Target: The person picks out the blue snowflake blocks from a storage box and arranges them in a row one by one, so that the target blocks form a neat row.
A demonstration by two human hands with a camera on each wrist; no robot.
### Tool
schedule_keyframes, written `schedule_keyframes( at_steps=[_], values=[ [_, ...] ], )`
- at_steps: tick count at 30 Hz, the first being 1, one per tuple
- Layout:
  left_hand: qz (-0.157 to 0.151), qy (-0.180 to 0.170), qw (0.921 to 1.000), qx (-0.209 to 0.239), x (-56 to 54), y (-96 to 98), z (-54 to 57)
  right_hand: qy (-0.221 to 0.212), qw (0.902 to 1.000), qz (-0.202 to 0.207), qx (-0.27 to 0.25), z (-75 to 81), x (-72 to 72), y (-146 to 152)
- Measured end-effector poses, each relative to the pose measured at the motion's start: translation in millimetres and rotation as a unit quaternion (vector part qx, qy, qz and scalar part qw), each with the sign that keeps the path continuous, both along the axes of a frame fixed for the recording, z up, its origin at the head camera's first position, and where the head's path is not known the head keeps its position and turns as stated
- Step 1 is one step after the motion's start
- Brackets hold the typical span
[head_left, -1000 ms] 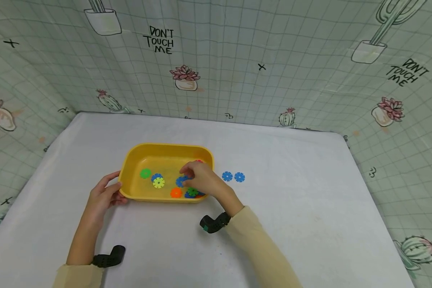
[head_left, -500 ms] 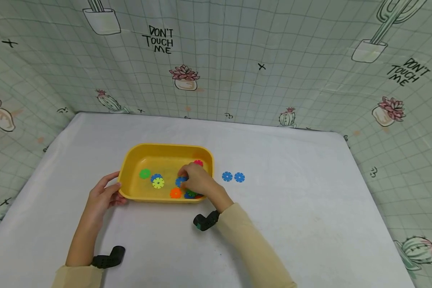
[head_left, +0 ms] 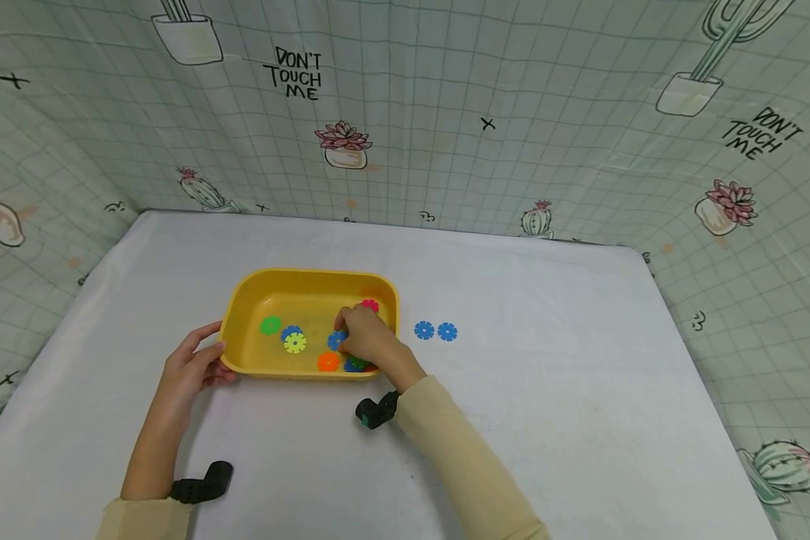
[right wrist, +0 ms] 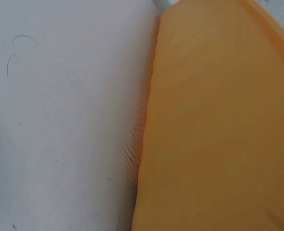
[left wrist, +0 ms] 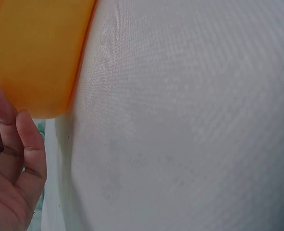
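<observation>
My left hand (head_left: pixel 190 366) holds the left end of a yellow plastic tray (head_left: pixel 297 279), thumb at the rim. In the left wrist view, its fingertips (left wrist: pixel 25 118) meet the outer wall of the tray. Inside, near the right end, my right hand (head_left: pixel 373 337) pinches a blue notched building disc (head_left: pixel 336 341) with thumb and index finger, the disc partly covered by them. The right wrist view shows only the tray's outer side (right wrist: pixel 214 120) and the white cloth; the hand is out of it.
The tray also bears a green disc (head_left: pixel 270 325), a yellow disc (head_left: pixel 295 343) overlapping a blue one, an orange disc (head_left: pixel 328 361), a pink disc (head_left: pixel 370 305) and more near the front right corner. Two blue discs (head_left: pixel 435 331) lie on the white cloth right of the tray.
My right hand has moved slightly left and down into the tray, its fingers closing on the blue disc. The pink disc shows more. My left hand keeps its place on the tray.
</observation>
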State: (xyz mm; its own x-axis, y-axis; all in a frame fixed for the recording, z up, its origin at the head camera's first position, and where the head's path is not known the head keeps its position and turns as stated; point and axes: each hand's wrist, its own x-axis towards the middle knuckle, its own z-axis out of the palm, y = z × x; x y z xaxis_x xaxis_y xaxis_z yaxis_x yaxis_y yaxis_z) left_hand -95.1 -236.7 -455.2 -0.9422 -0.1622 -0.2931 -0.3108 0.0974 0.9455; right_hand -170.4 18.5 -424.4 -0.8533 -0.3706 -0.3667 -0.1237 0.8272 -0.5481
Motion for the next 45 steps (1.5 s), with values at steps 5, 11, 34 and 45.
schedule_keyframes(
  at_steps=[5,11,34,45],
  values=[
    [-0.010,0.001,0.9999,0.009,-1.9,-4.4,-4.4,0.001,1.0000,0.000,0.010,-1.5,-0.3,-1.7],
    [0.000,-0.014,0.9999,-0.007,-1.0,-1.9,-0.4,0.012,0.9991,0.016,0.036,-3.0,-1.1,-4.0],
    [0.001,0.014,0.9992,0.038,-0.5,-7.3,-12.0,0.031,0.9984,0.015,0.045,4.4,2.8,-4.8],
    [0.000,0.014,0.9997,0.022,-0.5,-4.2,-9.8,0.030,0.9995,-0.006,0.013,6.2,3.5,0.2]
  ],
)
